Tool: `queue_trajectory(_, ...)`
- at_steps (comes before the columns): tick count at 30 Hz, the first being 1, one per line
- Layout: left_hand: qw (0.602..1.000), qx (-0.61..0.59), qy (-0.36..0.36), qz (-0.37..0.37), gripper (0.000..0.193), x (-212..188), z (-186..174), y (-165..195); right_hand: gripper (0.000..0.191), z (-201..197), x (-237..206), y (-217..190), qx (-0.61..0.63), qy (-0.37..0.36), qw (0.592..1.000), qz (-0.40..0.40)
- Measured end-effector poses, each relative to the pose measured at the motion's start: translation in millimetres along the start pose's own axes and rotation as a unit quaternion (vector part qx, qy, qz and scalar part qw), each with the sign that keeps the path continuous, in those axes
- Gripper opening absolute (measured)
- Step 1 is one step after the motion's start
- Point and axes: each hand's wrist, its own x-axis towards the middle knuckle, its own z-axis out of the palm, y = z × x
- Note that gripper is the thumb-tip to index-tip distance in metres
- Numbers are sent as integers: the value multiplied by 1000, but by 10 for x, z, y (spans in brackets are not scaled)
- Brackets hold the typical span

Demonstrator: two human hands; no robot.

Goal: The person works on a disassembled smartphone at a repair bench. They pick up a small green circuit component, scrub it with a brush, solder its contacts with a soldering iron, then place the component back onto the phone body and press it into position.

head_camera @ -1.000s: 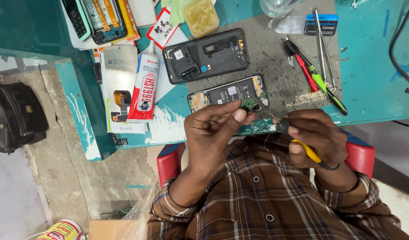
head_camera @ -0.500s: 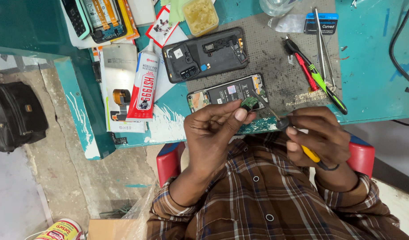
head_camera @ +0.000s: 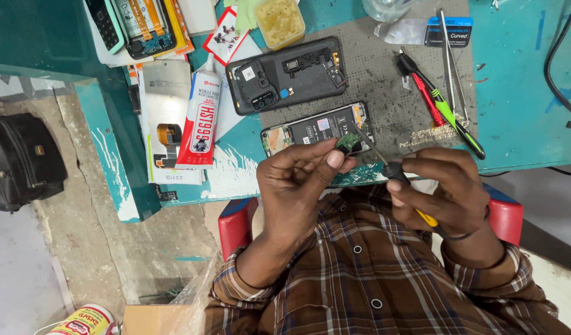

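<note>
Raised slightly since before, right hand (head_camera: pixel 444 192) fingers clench a black-and-yellow screwdriver (head_camera: pixel 397 174); left hand (head_camera: pixel 298 180) fingers pinch a small green circuit board (head_camera: pixel 346 142).

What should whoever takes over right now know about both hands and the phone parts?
Left hand: pinching a small green board at its fingertips, above the table edge.
Right hand: grip closed on a screwdriver, tip pointing at the board.
Open phone lies on the mat just beyond the hands; back cover behind it; glue tube to the left.
Done: phone opened, board out in hand.
Left: board and cover are not yet on the phone.
</note>
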Motion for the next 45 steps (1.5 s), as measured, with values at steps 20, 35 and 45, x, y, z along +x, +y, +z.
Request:
queue_trajectory(20,1000,23,-2,-2,20,18,22,28,19,-39,-78,-45,-33,11,999,33)
queue_trajectory(35,1000,13,7,-1,18,18,21,-17,27,-64,-34,-47,-33,6,999,33)
queue_trajectory(45,999,-3,28,-16,21,74,88,-16,26,-62,-81,-29,-27,9,1000,12)
